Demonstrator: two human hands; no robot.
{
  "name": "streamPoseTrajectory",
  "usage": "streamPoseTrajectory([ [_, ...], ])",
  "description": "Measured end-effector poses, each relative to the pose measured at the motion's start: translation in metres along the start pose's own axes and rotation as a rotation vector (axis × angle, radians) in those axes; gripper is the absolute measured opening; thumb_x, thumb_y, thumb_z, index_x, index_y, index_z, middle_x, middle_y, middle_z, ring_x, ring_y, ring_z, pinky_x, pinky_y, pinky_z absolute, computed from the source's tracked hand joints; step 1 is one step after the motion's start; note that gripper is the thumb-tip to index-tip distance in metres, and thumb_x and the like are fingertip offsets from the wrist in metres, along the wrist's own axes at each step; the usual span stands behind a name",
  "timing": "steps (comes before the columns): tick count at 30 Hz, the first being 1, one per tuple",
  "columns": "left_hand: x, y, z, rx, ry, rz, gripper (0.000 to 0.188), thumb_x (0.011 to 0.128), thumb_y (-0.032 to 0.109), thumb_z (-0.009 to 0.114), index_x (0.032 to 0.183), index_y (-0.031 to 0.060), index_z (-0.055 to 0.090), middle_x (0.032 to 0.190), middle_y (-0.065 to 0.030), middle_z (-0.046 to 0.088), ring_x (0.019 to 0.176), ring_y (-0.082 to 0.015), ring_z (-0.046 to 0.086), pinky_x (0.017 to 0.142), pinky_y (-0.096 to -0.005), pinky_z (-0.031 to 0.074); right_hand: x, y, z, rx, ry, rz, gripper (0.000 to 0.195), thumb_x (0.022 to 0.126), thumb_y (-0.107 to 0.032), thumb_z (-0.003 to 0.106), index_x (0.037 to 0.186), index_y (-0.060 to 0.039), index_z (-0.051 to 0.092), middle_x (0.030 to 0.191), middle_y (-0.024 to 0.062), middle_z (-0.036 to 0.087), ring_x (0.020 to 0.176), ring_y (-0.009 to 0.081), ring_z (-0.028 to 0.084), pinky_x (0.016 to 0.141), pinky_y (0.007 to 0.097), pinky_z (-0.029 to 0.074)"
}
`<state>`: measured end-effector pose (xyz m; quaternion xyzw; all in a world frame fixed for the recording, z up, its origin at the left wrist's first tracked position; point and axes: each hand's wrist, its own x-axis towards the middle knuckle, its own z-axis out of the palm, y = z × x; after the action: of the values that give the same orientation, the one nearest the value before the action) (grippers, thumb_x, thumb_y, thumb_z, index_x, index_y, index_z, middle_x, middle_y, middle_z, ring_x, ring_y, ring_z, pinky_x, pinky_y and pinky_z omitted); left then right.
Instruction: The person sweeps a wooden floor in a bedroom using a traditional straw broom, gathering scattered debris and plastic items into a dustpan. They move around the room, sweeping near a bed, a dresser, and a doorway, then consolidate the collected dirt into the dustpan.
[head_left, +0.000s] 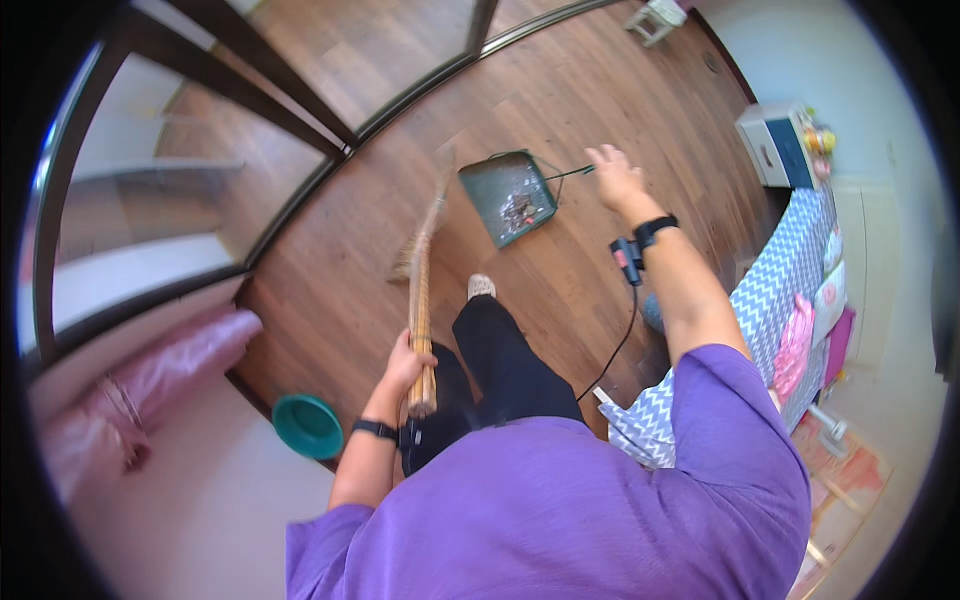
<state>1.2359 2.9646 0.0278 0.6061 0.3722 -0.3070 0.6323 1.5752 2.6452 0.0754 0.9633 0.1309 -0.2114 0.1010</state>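
My left hand (411, 366) grips the bound handle of a straw broom (421, 300), whose butt end points toward me. The broom's bristles fan out toward the floor and look blurred. My right hand (619, 181) is at the end of a thin green handle (574, 172), with the fingers partly hiding it. This handle joins a green dustpan (487, 199) on the wood floor ahead. Inside the dustpan lies a heap of grey debris (520, 210) with pale bits and a small pinkish piece. The broom passes to the left of the dustpan.
Dark-framed glass sliding doors (300, 217) run along the left. A teal basin (307, 426) stands at lower left, near pink curtain fabric (172, 367). On the right are a bed with a zigzag cover (780, 255) and a drawer cabinet (776, 146). A cabled device (628, 261) hangs by my right wrist.
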Motion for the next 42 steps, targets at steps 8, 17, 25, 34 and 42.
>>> streamPoseTrajectory([
  [8,-0.037,0.099,0.019,0.085,-0.089,-0.042,0.083,0.057,-0.007,0.064,0.132,-0.0009,0.029,0.104,-0.0101,0.053,0.085,-0.0173,0.055,0.072,-0.0285,0.048,0.028,0.015,0.050,0.059,-0.201,-0.081,0.033,0.083,-0.018,0.051,0.115,-0.0165,0.057,0.125,0.0051,0.047,0.122,0.0231,0.037,0.097,0.0542,0.027],
  [17,-0.055,0.156,-0.012,0.434,0.051,0.013,0.087,0.056,-0.004,0.066,0.134,-0.0042,0.025,0.100,-0.0115,0.053,0.080,-0.0180,0.056,0.068,-0.0280,0.048,-0.011,0.046,0.098,0.033,-0.338,-0.012,0.028,0.085,-0.025,0.048,0.103,-0.0129,0.066,0.111,0.0040,0.061,0.110,0.0199,0.050,0.099,0.0460,0.027],
  [25,-0.006,0.199,-0.059,0.757,-0.063,0.137,0.081,0.058,-0.001,0.067,0.130,-0.0041,0.032,0.096,-0.0133,0.057,0.081,-0.0194,0.058,0.070,-0.0298,0.048,-0.133,0.092,0.066,0.322,-0.217,0.145,0.019,0.076,-0.026,0.062,0.085,-0.0102,0.067,0.092,0.0117,0.064,0.096,0.0288,0.058,0.088,0.0454,0.039],
  [34,0.089,0.368,0.064,1.307,-0.217,0.461,0.085,0.056,0.013,0.073,0.131,0.0001,0.034,0.104,-0.0216,0.059,0.097,-0.0298,0.058,0.085,-0.0329,0.045,-0.228,0.088,0.085,0.656,0.159,0.671,0.032,0.076,-0.035,0.060,0.068,-0.0040,0.061,0.072,0.0177,0.061,0.071,0.0355,0.058,0.064,0.0440,0.046],
  [42,0.234,0.483,0.330,1.762,-0.308,0.736,0.070,0.058,0.017,0.071,0.122,0.0069,0.043,0.095,-0.0212,0.062,0.091,-0.0348,0.059,0.081,-0.0397,0.047,-0.261,0.079,0.162,0.871,0.077,1.155,0.040,0.082,-0.038,0.054,0.064,-0.0026,0.054,0.068,0.0199,0.057,0.068,0.0389,0.055,0.059,0.0461,0.042],
])
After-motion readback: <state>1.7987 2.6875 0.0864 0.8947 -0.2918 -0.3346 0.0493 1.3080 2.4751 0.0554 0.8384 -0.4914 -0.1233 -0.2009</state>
